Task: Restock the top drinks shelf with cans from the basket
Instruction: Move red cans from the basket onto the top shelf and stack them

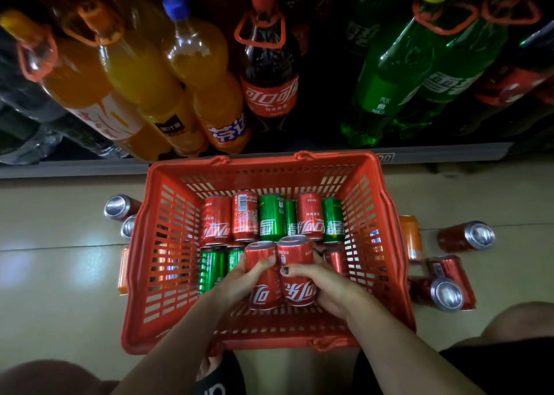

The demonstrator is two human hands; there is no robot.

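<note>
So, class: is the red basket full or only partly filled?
Partly filled. The basket holds red and green cans lying only across its bottom, with its slotted walls bare above them.

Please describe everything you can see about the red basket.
The red plastic basket stands upright on the pale floor, close before the bottle shelf. Its walls are slotted lattice, its handles folded down along the rim. Red and green cans lie inside on their sides. Both hands reach in, each holding a red can; loose cans lie beside both outer walls.
</note>
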